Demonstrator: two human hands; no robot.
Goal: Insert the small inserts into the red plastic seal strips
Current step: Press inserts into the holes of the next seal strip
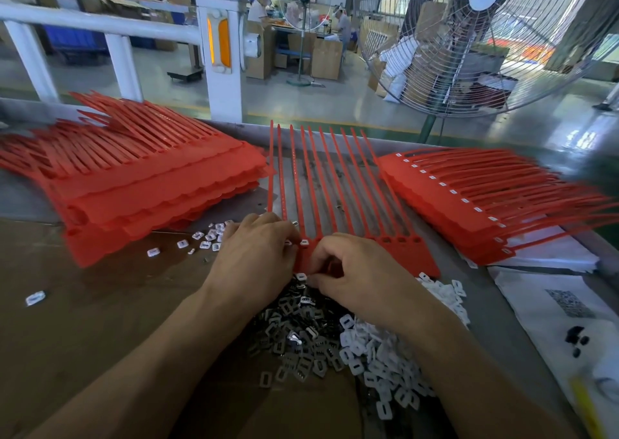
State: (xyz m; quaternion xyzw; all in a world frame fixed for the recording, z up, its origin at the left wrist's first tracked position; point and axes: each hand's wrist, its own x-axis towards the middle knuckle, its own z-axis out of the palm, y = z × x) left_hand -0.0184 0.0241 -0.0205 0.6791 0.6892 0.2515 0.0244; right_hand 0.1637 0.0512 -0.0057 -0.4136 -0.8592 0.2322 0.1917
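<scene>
Red seal strip sheet (335,184) lay on the worktop (100,321), heads nearest the person. Left hand (254,264) pressed curled fingers on it; right hand (361,281) pinched one insert (300,276) (above the loose insert pile (335,344)).

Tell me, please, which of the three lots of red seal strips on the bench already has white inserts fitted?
The stack on the right: a row of white inserts shows along its heads. The left stack shows none, and the middle sheet under the hands has open holes.
</scene>
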